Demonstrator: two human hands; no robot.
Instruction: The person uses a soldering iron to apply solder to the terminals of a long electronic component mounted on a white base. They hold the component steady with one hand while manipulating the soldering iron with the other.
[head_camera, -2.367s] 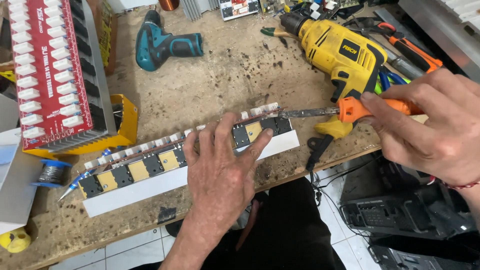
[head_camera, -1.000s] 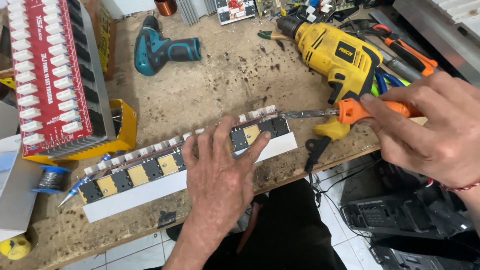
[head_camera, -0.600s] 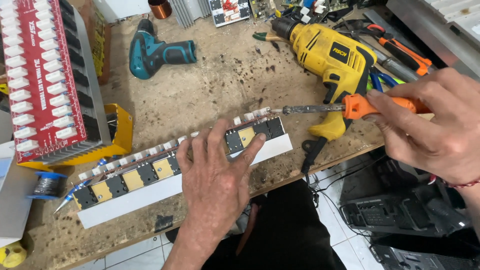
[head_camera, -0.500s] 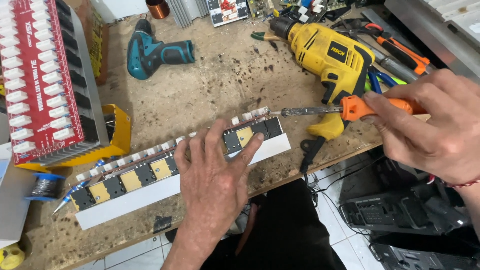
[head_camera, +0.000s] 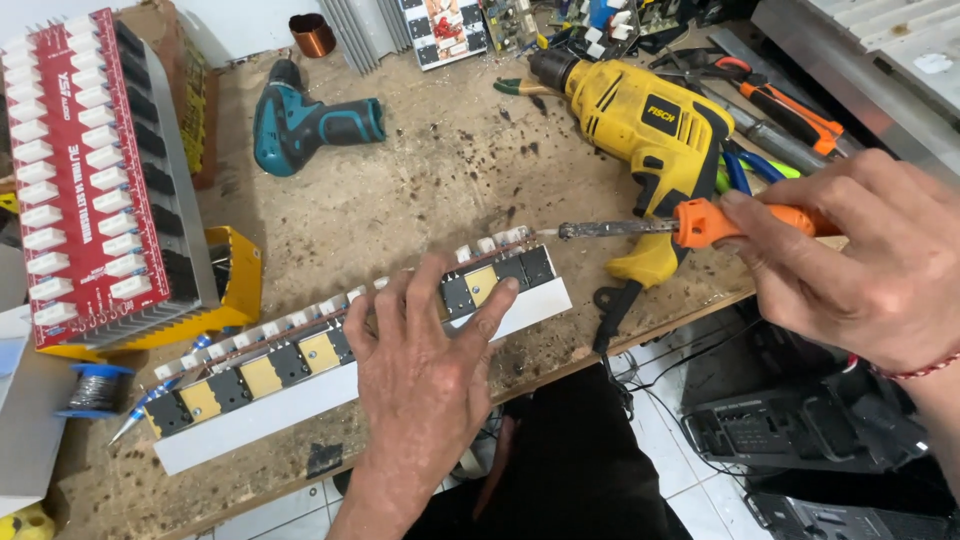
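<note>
A long white strip (head_camera: 300, 395) carrying a row of black and yellow components lies slanted on the wooden workbench (head_camera: 420, 190). My left hand (head_camera: 420, 370) presses flat on its middle, fingers spread across the components. My right hand (head_camera: 860, 260) grips the orange handle of a soldering iron (head_camera: 690, 224). The iron's metal tip points left and hovers just beside the strip's right end, near the small white parts there.
A yellow power drill (head_camera: 640, 120) lies behind the iron. A teal cordless driver (head_camera: 310, 120) rests at the back. A red circuit board on a metal heatsink (head_camera: 90, 180) stands left, over a yellow tray (head_camera: 240, 280). A solder spool (head_camera: 95, 390) sits near the left edge. Orange-handled tools (head_camera: 790, 100) lie far right.
The iron and my right hand have lifted slightly, with the tip still at the strip's right end. My left hand stays pressed on the strip. The camera view has shifted a little.
</note>
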